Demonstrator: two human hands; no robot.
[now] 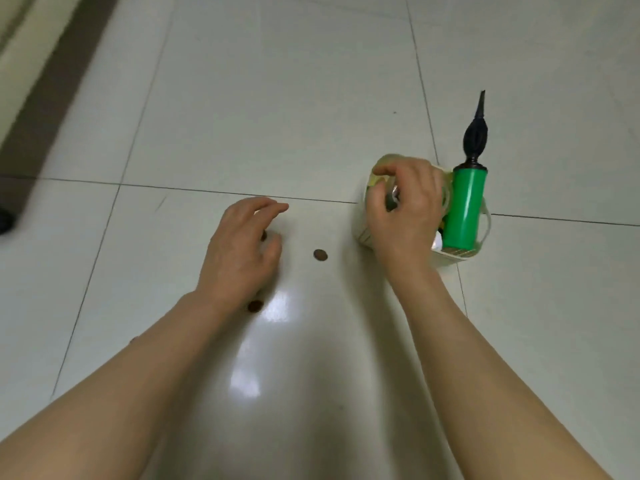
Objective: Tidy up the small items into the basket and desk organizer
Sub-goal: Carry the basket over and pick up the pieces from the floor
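On the glossy pale tiled floor [277, 98], a small cream plastic basket [450, 259] at right of centre holds an upright green balloon pump [465, 206]. The right hand [403, 209] curls over its rim, contents unclear. The left hand [242, 247] hovers loosely spread, left of a small round brown coin [320, 255]; another coin [255, 306] lies beneath its wrist.

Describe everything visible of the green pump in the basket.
The green pump looks like smooth plastic: a green cylinder topped by a black collar, a black bulb and a thin pointed nozzle. It stands nearly upright, tilted slightly, its lower end inside the pale basket on the tiled floor. The right hand reaches into the basket beside it; contact is unclear.
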